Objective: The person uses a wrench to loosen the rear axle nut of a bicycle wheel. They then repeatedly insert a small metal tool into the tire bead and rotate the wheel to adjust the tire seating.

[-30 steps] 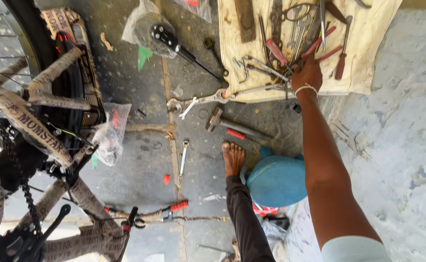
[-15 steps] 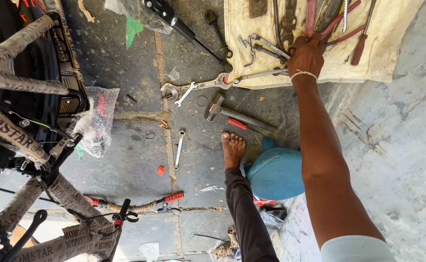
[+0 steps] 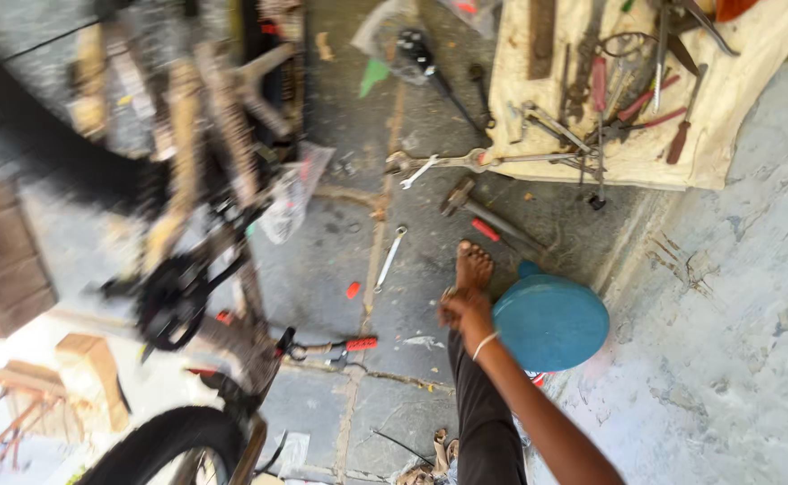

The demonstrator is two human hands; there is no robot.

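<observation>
One hand (image 3: 466, 312) in view — right, blurred, fist-like over bare foot (image 3: 474, 267); whether it grasps anything, cannot tell. Blue round stool (image 3: 551, 321) just beside wrist. Small spanner (image 3: 389, 258) on stone floor left of foot, hammer (image 3: 479, 208) above it. Clear plastic bag (image 3: 292, 193) hangs by bicycle frame (image 3: 196, 171). Cream cloth (image 3: 726, 99) carries tools, red-handled pliers (image 3: 599, 85) among them.

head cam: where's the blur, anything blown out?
Head view: bicycle frame on the left smeared by motion blur; right hand slightly soft; tools on the cloth and blue stool fairly sharp; bottom-left corner overexposed, near white.
</observation>
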